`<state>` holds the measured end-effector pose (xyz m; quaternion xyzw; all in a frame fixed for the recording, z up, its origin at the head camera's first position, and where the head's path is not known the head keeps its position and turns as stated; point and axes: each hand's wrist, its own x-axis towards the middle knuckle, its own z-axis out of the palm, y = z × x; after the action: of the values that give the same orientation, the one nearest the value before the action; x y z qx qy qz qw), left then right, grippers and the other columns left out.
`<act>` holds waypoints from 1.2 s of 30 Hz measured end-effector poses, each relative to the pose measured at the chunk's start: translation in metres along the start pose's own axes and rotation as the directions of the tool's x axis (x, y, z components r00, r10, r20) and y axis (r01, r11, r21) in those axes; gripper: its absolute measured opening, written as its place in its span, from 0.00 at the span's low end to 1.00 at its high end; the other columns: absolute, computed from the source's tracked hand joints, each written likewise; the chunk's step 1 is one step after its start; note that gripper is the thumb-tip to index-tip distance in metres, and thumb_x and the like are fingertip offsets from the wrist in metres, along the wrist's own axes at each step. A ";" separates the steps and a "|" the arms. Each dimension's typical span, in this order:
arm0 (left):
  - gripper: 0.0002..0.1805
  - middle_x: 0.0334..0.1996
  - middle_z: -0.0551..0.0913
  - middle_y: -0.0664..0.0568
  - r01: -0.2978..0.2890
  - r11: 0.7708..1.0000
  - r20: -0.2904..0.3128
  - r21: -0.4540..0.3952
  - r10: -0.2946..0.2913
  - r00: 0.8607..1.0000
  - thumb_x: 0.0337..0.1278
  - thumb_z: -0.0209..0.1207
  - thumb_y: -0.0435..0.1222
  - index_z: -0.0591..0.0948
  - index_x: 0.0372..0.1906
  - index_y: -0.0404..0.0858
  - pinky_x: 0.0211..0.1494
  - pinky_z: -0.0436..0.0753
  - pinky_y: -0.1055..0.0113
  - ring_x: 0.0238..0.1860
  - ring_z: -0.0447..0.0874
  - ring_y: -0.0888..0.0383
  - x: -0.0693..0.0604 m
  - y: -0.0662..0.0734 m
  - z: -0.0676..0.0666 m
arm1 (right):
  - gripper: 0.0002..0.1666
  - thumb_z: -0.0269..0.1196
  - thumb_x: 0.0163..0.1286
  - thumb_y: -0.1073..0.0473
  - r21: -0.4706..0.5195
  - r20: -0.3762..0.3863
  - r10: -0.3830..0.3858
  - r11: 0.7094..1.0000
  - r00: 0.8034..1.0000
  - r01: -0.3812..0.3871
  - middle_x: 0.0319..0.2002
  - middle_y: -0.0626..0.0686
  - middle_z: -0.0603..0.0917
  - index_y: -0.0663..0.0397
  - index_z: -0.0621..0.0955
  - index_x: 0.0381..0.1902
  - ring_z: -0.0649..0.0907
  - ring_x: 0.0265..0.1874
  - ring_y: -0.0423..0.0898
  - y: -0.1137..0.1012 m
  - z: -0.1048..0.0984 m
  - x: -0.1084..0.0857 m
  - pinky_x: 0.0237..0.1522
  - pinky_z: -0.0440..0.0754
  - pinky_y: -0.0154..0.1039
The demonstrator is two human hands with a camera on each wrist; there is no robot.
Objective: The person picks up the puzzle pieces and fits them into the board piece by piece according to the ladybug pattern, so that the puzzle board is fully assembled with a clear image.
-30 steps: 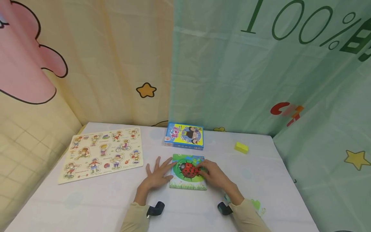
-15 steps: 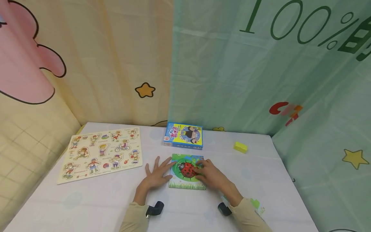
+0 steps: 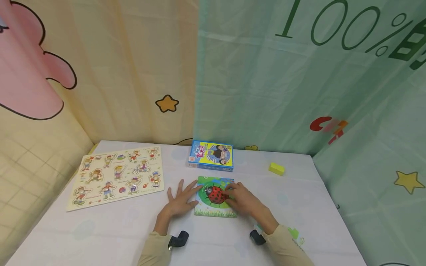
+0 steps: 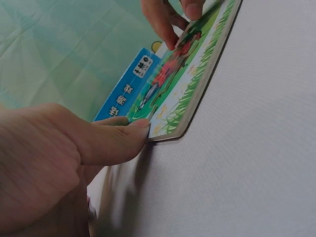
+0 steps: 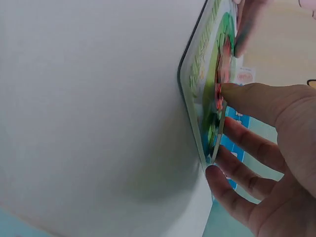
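A square ladybug jigsaw puzzle [image 3: 213, 212] lies flat on the white table. My left hand [image 3: 179, 202] is at its left side with fingers spread; in the left wrist view the thumb [image 4: 116, 143] touches the puzzle's edge. At the right of the red ladybug [image 3: 214, 194], my right hand [image 3: 245, 200] pinches a puzzle piece [image 5: 220, 129] between thumb and fingers. That piece stands slightly tilted over the board in the right wrist view, and the fingers partly hide it from the head view.
Behind the puzzle lies a blue and yellow card box [image 3: 211, 156]. A wooden peg board [image 3: 116, 175] with sports figures is at the left. A yellow block [image 3: 276, 169] sits at the back right. Green pieces [image 3: 293, 233] lie partly under the right sleeve.
My right hand shifts only slightly at the ladybug's right side, its fingers moving on the piece. The left hand stays in place.
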<state>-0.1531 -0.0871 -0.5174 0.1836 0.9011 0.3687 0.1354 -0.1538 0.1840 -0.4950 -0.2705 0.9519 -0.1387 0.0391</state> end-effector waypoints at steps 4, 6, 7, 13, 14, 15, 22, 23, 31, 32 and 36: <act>0.30 0.80 0.56 0.47 0.000 1.000 0.001 -0.009 0.000 1.000 0.67 0.58 0.36 0.70 0.73 0.47 0.69 0.20 0.27 0.79 0.29 0.32 0.000 0.000 -0.001 | 0.18 0.66 0.70 0.58 0.040 0.030 0.015 0.999 0.999 -0.017 0.53 0.53 0.81 0.52 0.85 0.56 0.77 0.51 0.50 -0.003 0.000 0.001 0.56 0.82 0.49; 0.30 0.80 0.56 0.47 0.003 1.000 0.001 -0.004 -0.003 1.000 0.67 0.58 0.36 0.70 0.73 0.47 0.69 0.21 0.27 0.79 0.30 0.32 0.000 0.000 -0.001 | 0.18 0.65 0.70 0.58 0.015 0.038 0.010 1.000 0.999 -0.011 0.53 0.52 0.81 0.50 0.85 0.57 0.76 0.50 0.48 -0.005 0.000 0.002 0.52 0.83 0.45; 0.30 0.79 0.56 0.47 0.003 1.000 -0.001 -0.006 -0.003 1.000 0.67 0.58 0.36 0.70 0.73 0.47 0.69 0.21 0.26 0.79 0.30 0.32 0.000 0.001 -0.001 | 0.18 0.65 0.71 0.57 -0.002 0.037 0.004 1.000 0.999 -0.004 0.52 0.52 0.81 0.51 0.85 0.57 0.76 0.49 0.47 -0.005 0.001 0.003 0.51 0.83 0.43; 0.30 0.80 0.56 0.47 0.002 1.000 0.008 0.007 -0.002 1.000 0.67 0.58 0.37 0.69 0.73 0.46 0.69 0.22 0.26 0.79 0.30 0.32 0.000 0.002 0.000 | 0.17 0.65 0.71 0.57 -0.068 0.040 -0.010 0.998 0.999 0.012 0.50 0.52 0.81 0.51 0.86 0.56 0.75 0.47 0.46 -0.009 0.002 0.003 0.47 0.83 0.39; 0.30 0.80 0.56 0.47 0.001 1.000 0.009 0.012 -0.002 1.000 0.67 0.58 0.37 0.69 0.74 0.47 0.69 0.22 0.26 0.79 0.30 0.31 0.000 0.002 0.000 | 0.17 0.65 0.71 0.57 -0.069 0.042 -0.006 0.998 0.999 0.009 0.50 0.52 0.81 0.51 0.86 0.56 0.75 0.47 0.46 -0.010 0.002 0.003 0.47 0.83 0.40; 0.30 0.79 0.56 0.47 0.000 1.000 0.008 0.015 0.000 1.000 0.67 0.58 0.37 0.69 0.73 0.46 0.69 0.23 0.25 0.79 0.31 0.31 0.000 0.002 0.000 | 0.17 0.65 0.71 0.57 -0.070 0.043 -0.002 0.998 0.999 0.005 0.50 0.52 0.80 0.51 0.86 0.56 0.75 0.47 0.46 -0.011 0.001 0.004 0.48 0.83 0.40; 0.30 0.79 0.57 0.46 -0.002 1.000 -0.001 0.021 0.002 1.000 0.67 0.58 0.36 0.70 0.73 0.46 0.69 0.23 0.24 0.79 0.31 0.30 0.000 0.001 -0.002 | 0.15 0.66 0.69 0.57 -0.097 0.015 -0.022 0.995 1.000 0.023 0.43 0.49 0.81 0.50 0.87 0.53 0.77 0.44 0.43 -0.013 0.001 0.010 0.48 0.82 0.40; 0.30 0.79 0.57 0.46 -0.002 1.000 -0.001 0.020 0.002 1.000 0.67 0.58 0.36 0.70 0.73 0.46 0.68 0.23 0.24 0.79 0.31 0.31 -0.001 0.001 -0.003 | 0.15 0.67 0.69 0.57 -0.113 0.005 -0.035 0.993 0.999 0.036 0.41 0.48 0.82 0.50 0.88 0.52 0.78 0.42 0.42 -0.013 0.002 0.010 0.47 0.81 0.40; 0.30 0.79 0.57 0.45 0.000 1.000 -0.009 0.016 0.000 1.000 0.66 0.59 0.36 0.70 0.73 0.46 0.69 0.23 0.25 0.79 0.30 0.31 0.000 0.000 -0.001 | 0.12 0.70 0.64 0.61 -0.216 -0.053 -0.072 0.975 0.996 0.059 0.36 0.47 0.84 0.49 0.90 0.46 0.81 0.35 0.42 -0.020 0.002 0.011 0.47 0.82 0.41; 0.30 0.79 0.57 0.46 0.000 1.000 -0.008 0.014 0.000 1.000 0.66 0.59 0.36 0.70 0.73 0.46 0.69 0.23 0.25 0.79 0.30 0.31 0.000 0.000 -0.001 | 0.12 0.70 0.64 0.61 -0.226 -0.056 -0.073 0.972 0.996 0.059 0.35 0.46 0.84 0.48 0.90 0.46 0.80 0.35 0.42 -0.020 0.002 0.010 0.47 0.82 0.40; 0.30 0.79 0.56 0.46 -0.001 1.000 -0.004 0.011 0.001 1.000 0.67 0.59 0.36 0.70 0.73 0.46 0.69 0.23 0.25 0.79 0.30 0.31 0.000 0.001 -0.001 | 0.12 0.70 0.64 0.62 -0.240 -0.073 -0.056 0.970 0.996 0.037 0.34 0.46 0.83 0.48 0.90 0.45 0.79 0.32 0.41 -0.022 0.005 0.009 0.43 0.82 0.38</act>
<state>-0.1533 -0.0871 -0.5163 0.1840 0.9033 0.3641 0.1324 -0.1497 0.1603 -0.4936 -0.2897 0.9558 -0.0349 -0.0347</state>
